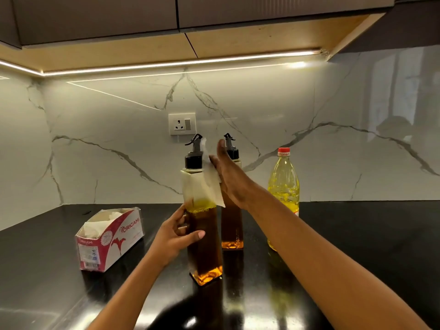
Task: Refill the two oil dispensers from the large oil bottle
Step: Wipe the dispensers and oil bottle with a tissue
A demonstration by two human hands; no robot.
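Counter (357, 234): black, stone-look, high gloss, mirror-like reflections across lower frame. Backsplash (107, 110): white marble-look w/ grey veins, polished, shiny. Near oil dispenser (204, 246), centre: clear smooth walls, glass or plastic, can't tell; black cap (193, 160) looks plastic, dull sheen. Rear oil dispenser (232, 225): same. Tissue (209, 184) draped on near one: thin white paper, matt, crinkled. Tissue box (114, 236), lower left: printed card, slight sheen. Large oil bottle (283, 186), right of centre: clear glossy plastic; red cap (283, 152) plastic. Cabinets (95, 15), top: dark, matt; underside (142, 55) pale wood-look. Socket plate (182, 123): white plastic, smooth.
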